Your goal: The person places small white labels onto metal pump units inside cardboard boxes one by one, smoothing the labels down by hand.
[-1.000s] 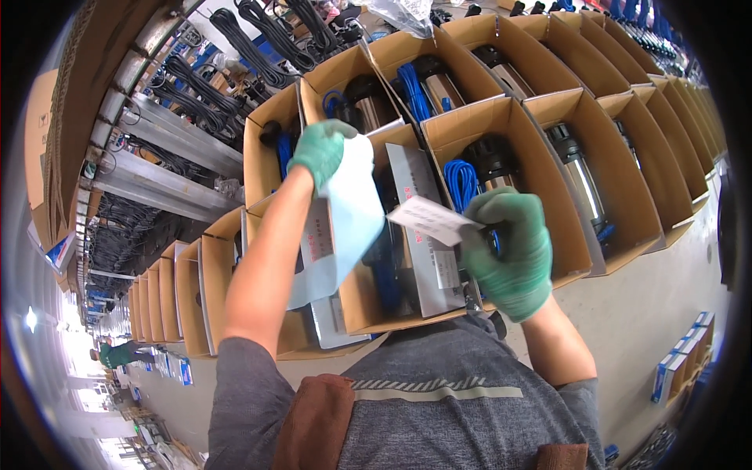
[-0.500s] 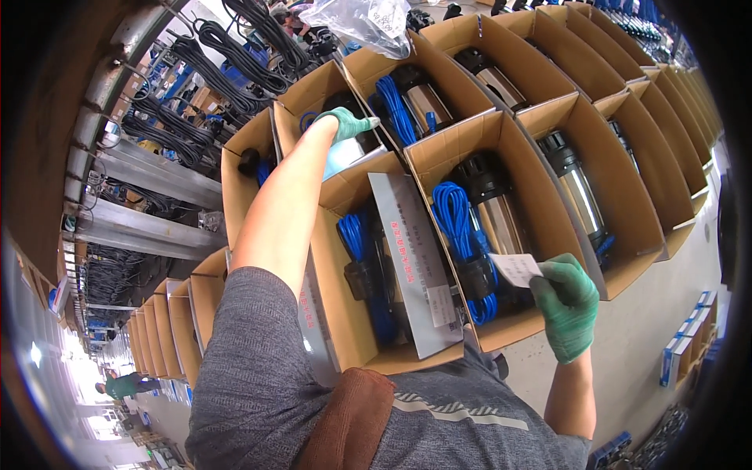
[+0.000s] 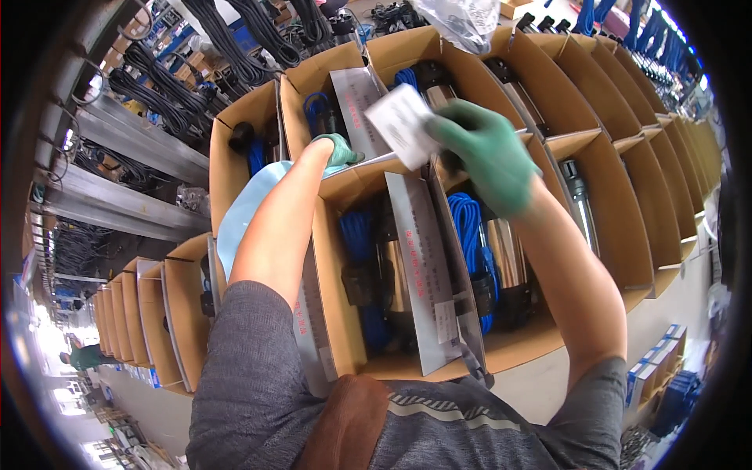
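My right hand (image 3: 487,157), in a green glove, pinches a small white printed label (image 3: 403,125) above the boxes; hand and label are slightly blurred. My gloved left hand (image 3: 342,150) is closed at the near rim of a far-left cardboard box (image 3: 294,106). A light blue sheet (image 3: 252,205) runs from under that hand and behind my forearm. Beside the hand, the box's grey printed flap (image 3: 359,106) stands up. The box nearest me holds a steel-and-black pump (image 3: 395,274) with a coiled blue cable (image 3: 358,235); its grey flap (image 3: 423,270) bears a white label.
More open cardboard boxes (image 3: 603,188) with pumps stand in rows to the right. A clear plastic bag (image 3: 462,22) lies across the far boxes. Black cable coils (image 3: 207,35) hang at the left, near metal beams (image 3: 117,137). A person (image 3: 82,356) stands at the far left.
My right hand has swung up and left with the label, from the near right box to above the middle boxes. My left hand has moved slightly down, and the far-left box's grey flap now shows.
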The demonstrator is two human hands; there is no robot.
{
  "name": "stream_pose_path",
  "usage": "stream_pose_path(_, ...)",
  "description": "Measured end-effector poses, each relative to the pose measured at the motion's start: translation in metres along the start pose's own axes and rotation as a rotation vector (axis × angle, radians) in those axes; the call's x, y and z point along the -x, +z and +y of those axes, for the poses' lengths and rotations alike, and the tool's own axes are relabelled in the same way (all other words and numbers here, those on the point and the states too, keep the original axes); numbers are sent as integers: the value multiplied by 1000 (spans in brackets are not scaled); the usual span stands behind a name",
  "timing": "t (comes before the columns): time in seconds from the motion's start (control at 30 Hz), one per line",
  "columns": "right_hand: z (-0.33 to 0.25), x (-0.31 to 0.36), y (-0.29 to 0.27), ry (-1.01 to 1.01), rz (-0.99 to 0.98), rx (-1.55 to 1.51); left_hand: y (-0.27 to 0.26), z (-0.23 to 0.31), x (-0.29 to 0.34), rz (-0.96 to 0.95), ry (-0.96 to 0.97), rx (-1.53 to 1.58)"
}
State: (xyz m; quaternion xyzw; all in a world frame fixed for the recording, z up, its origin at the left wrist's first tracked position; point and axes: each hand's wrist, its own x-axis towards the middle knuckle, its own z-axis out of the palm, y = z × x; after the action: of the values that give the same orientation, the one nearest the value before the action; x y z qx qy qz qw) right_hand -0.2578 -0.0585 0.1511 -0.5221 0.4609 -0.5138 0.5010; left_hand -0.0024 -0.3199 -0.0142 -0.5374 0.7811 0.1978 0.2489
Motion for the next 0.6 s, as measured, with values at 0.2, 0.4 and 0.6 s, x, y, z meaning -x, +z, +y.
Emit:
stream_pose_path(0.2, 111, -182, 67, 365, 99, 88, 10, 7, -9, -4, -211, 494)
stream_pose_path(0.4, 191, -250, 54, 505, -2, 981, 36, -8, -63, 119, -1380, 3061)
stream_pose_path(0.6, 251, -297, 3, 481, -442, 1127, 39, -5, -85, 17, -1376, 3091)
